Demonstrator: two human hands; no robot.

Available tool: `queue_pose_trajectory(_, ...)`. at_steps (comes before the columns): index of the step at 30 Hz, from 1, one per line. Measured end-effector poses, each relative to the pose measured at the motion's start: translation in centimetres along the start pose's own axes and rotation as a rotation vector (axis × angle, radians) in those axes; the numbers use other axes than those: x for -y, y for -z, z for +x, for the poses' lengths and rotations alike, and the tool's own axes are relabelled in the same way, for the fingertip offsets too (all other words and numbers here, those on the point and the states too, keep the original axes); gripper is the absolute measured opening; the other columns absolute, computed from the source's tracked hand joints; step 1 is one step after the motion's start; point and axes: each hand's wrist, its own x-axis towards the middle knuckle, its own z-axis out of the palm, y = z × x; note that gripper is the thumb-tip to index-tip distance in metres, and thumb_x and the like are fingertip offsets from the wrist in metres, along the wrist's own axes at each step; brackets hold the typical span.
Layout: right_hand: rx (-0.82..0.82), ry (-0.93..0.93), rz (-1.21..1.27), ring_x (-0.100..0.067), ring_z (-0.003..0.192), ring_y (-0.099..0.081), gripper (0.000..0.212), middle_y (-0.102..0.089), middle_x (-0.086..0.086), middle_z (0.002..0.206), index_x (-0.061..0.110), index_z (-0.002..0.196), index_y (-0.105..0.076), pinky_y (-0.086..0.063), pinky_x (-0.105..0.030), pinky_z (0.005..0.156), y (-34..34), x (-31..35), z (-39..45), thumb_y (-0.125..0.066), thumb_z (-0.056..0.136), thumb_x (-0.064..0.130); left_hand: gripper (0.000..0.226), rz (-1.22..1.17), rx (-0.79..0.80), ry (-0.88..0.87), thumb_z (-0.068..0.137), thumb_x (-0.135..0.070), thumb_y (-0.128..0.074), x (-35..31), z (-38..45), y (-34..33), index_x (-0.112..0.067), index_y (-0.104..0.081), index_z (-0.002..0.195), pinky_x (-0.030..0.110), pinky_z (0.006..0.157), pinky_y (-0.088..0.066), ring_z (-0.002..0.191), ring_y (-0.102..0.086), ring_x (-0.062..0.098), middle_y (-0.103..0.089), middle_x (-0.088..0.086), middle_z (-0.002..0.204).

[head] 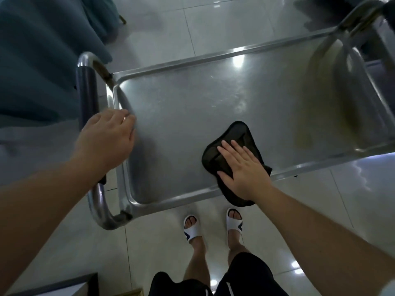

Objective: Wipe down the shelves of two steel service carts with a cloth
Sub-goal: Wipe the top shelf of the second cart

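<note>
The right hand [243, 165] is pressing flat, fingers straight, on the limp black cloth [229, 144], which is overhanging the top shelf [192, 107] edge. The left hand [109, 137] is steadying the cart's handle [86, 90]; its fingers are blurred. The cloth looks light and best driven by palm pressure.
</note>
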Motion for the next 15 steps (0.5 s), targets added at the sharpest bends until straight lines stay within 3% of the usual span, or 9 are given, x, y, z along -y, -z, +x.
queue_pose_trajectory(4, -0.013, -0.046, 0.016, -0.006, 0.16, 0.011, 0.075, 0.001, 0.015, 0.176, 0.035, 0.168, -0.008, 0.002, -0.038, 0.131, 0.7, -3.0, -0.3, -0.028, 0.103, 0.068, 0.042, 0.127, 0.066, -0.178, 0.104, -0.018, -0.049, -2.5, 0.5, -0.9, 0.0, -0.062, 0.139, 0.059, 0.099, -0.049, 0.121, -0.064, 0.045, -0.066, 0.024, 0.133)
queue_pose_trajectory(9, -0.018, -0.069, 0.031, -0.007, 0.16, 0.011, 0.075, 0.002, 0.015, 0.176, 0.035, 0.168, -0.007, 0.006, -0.036, 0.13, 2.2, -8.1, -0.7, -0.026, 0.103, 0.068, 0.055, -0.079, 0.131, -0.022, 0.095, -0.031, -0.045, -10.8, 1.9, -1.8, -0.003, -0.063, 0.139, 0.056, 0.095, -0.051, 0.114, -0.066, 0.045, -0.066, 0.022, 0.132)
queue_pose_trajectory(15, -0.002, -0.066, 0.029, -0.007, 0.16, 0.013, 0.075, 0.003, 0.015, 0.175, 0.034, 0.168, -0.007, 0.005, -0.037, 0.131, 4.9, -16.2, -1.5, -0.025, 0.104, 0.069, 0.059, -0.329, 0.132, 0.191, 0.101, -0.04, -0.038, -21.6, 3.7, -2.1, -0.013, -0.046, 0.153, 0.053, 0.109, -0.044, 0.133, -0.052, 0.04, -0.052, 0.014, 0.151)
